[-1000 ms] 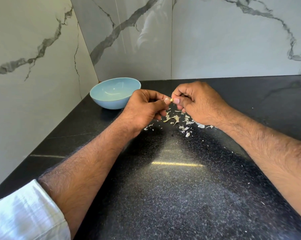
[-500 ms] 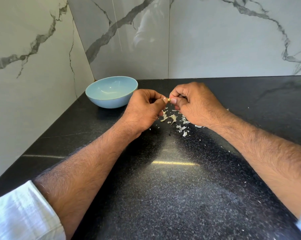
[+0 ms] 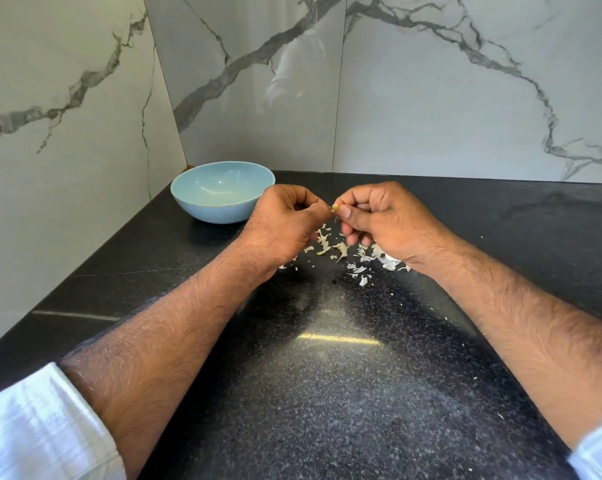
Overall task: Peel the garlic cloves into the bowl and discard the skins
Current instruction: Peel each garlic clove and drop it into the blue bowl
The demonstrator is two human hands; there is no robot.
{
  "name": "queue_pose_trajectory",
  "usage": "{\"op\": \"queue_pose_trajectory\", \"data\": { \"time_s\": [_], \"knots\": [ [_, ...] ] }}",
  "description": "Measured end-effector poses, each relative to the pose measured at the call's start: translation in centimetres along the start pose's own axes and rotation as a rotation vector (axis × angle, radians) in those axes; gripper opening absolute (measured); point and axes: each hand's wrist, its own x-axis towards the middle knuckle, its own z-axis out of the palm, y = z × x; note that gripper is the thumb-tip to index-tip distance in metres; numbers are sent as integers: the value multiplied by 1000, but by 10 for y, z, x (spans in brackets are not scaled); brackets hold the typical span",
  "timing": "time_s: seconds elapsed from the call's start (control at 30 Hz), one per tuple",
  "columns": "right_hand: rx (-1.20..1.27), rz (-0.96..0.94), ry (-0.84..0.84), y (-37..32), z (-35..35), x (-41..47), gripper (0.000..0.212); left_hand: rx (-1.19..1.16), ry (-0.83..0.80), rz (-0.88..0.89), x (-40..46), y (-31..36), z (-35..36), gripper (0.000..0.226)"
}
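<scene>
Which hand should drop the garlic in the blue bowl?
Probably the left hand: it is right beside the bowl, while the right hand, pinching the garlic clove, is farther away.

Two hands are showing: the left hand [image 3: 285, 223] and the right hand [image 3: 382, 216], and between them they are pinching one small garlic clove [image 3: 334, 207]. One light blue bowl [image 3: 202, 202] is sitting near the far left corner of the table [image 3: 327, 393]. Garlic skins [image 3: 348, 252] are lying scattered under the hands, too many and too small to be counting. Two white sleeves are showing at the near edge.
</scene>
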Motion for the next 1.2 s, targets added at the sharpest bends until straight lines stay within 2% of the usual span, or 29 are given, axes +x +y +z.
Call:
{"op": "queue_pose_trajectory", "data": {
  "time_s": [0.07,0.2,0.3,0.37,0.47,0.57,0.7,0.8,0.9,1.07,1.2],
  "knots": [
    [74,34,-47,1,-1,0,13,6,-10,-18,0,0,-1,15],
    [397,107,-106,-3,-8,-2,12,111,12,-45,2,-2,-8,3],
    [530,182,-140,-4,-13,-3,12,191,84,57,4,-5,-15,34],
    [571,228,-188,-4,-15,-3,12,128,92,91,4,-5,-16,32],
    [565,259,-244,-4,-15,-2,14,-10,71,115,4,-2,-16,19],
    [482,251,-266,-3,-14,-2,19,-100,0,220,4,-1,-17,15],
    [453,255,-278,-3,-13,-2,20,-28,-127,357,5,-3,-17,20],
    [450,250,-275,-2,-13,-1,19,53,-111,382,6,-4,-17,15],
    [441,239,-268,-2,-14,-1,35,42,-89,354,5,-3,-18,18],
    [436,210,-257,-3,-13,-1,22,128,-100,396,5,-3,-18,8],
    [324,121,-175,-3,-11,-1,18,216,-42,413,4,-3,-18,3]
  ]
}}
